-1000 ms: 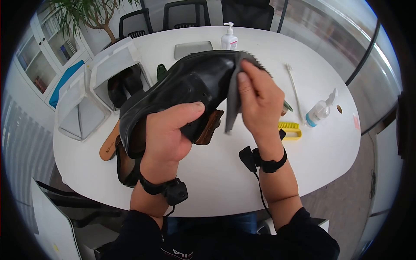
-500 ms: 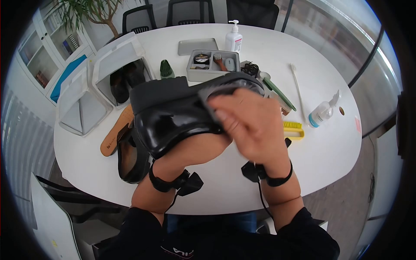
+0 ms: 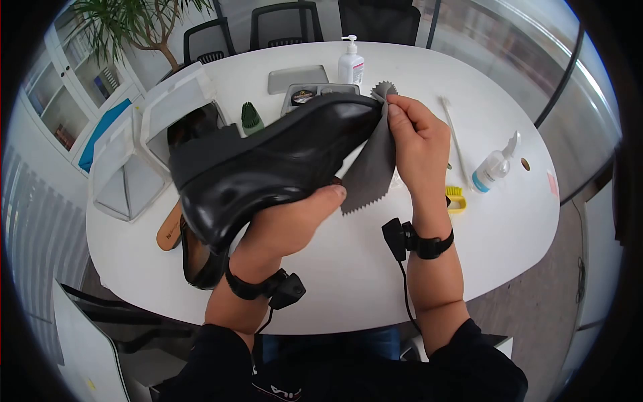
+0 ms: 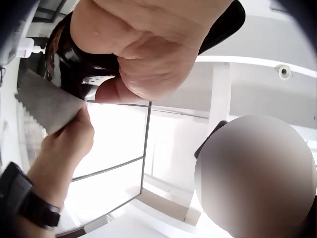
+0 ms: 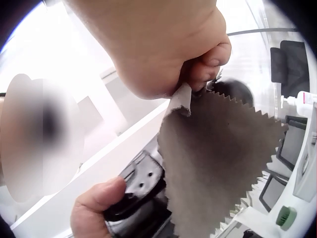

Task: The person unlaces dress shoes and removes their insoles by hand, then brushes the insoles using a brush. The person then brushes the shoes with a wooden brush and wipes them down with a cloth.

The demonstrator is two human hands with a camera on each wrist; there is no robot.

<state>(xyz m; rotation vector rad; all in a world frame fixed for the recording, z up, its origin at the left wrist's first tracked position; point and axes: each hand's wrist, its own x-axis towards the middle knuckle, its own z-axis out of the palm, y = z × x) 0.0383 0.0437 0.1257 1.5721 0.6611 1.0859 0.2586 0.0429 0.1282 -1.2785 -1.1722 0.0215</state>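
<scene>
My left hand (image 3: 295, 224) grips a black leather shoe (image 3: 261, 167) from below, its thumb along the near side. The shoe is raised above the table on its side, glossy upper towards me, sole edge away, toe pointing right. At the toe, my right hand (image 3: 422, 144) pinches the top of a grey cloth (image 3: 372, 167) with zigzag edges, which hangs down beside the toe. In the right wrist view the cloth (image 5: 218, 158) spreads broadly below the fingers, and lace holes show on the shoe (image 5: 143, 178). A second black shoe (image 3: 201, 264) lies on the table at left.
A tan insole (image 3: 169, 229) lies by the second shoe. White mesh-sided boxes (image 3: 127, 177) stand at left. Behind are a green brush (image 3: 250, 119), a grey case (image 3: 289, 95) and a pump bottle (image 3: 351, 68). To the right are a yellow brush (image 3: 456, 201) and a clear bottle (image 3: 492, 171).
The shoe turned so its sole faced up and away, then swung toe-right. The cloth went from the toe to the shoe's side and back out to the toe, where it now hangs spread.
</scene>
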